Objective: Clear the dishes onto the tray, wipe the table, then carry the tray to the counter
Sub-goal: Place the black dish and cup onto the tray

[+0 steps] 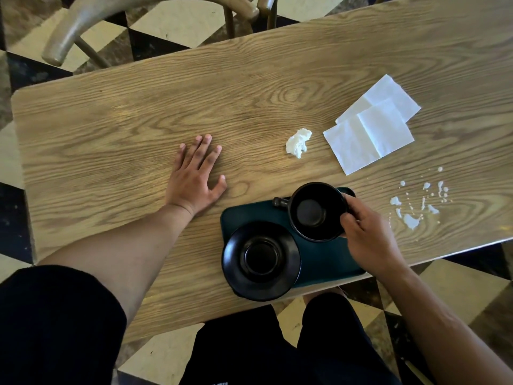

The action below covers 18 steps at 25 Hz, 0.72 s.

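Observation:
A dark green tray (319,259) lies at the near edge of the wooden table (125,129). On its left part sits a black saucer (236,276). My right hand (369,234) grips the right rim of a black cup (313,212) over the tray's far part; whether the cup touches the tray I cannot tell. The cup's handle points left. My left hand (194,179) rests flat on the bare tabletop, left of the tray, fingers spread. A crumpled white napkin (298,142) lies beyond the tray. White liquid spill drops (410,209) dot the table to the right.
Two flat white napkins (372,129) overlap at the right rear of the table. A wooden chair (83,20) stands beyond the far left edge, over a checkered floor. My dark-clothed legs are under the near edge.

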Available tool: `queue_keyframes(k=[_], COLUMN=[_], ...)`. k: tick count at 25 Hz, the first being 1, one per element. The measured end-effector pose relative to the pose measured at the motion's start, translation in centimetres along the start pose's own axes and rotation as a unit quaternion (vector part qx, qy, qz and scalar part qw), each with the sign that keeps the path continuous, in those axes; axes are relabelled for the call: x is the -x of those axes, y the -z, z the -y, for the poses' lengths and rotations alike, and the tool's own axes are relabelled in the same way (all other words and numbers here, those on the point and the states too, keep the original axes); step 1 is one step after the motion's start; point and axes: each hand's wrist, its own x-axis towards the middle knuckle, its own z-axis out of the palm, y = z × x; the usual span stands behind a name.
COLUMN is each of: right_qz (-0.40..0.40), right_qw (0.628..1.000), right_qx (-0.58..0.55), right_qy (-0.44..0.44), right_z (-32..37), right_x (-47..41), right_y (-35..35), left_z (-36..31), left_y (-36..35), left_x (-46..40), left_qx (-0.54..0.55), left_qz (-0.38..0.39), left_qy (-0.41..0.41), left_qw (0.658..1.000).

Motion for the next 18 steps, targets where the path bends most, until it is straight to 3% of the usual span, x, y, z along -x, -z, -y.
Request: queue_keyframes(k=[18], right_qz=[0.049], right_qw=[0.998], right_qx=[-0.019], right_qy=[-0.018], right_z=[-0.75], right_x=[-0.85], right_y=[-0.76], left_z=[0.07], left_y=[0.02], left_x=[-0.09], left_qx=[-0.002], left_qz=[0.008], left_qy=[0.002], left_qw=[1.000])
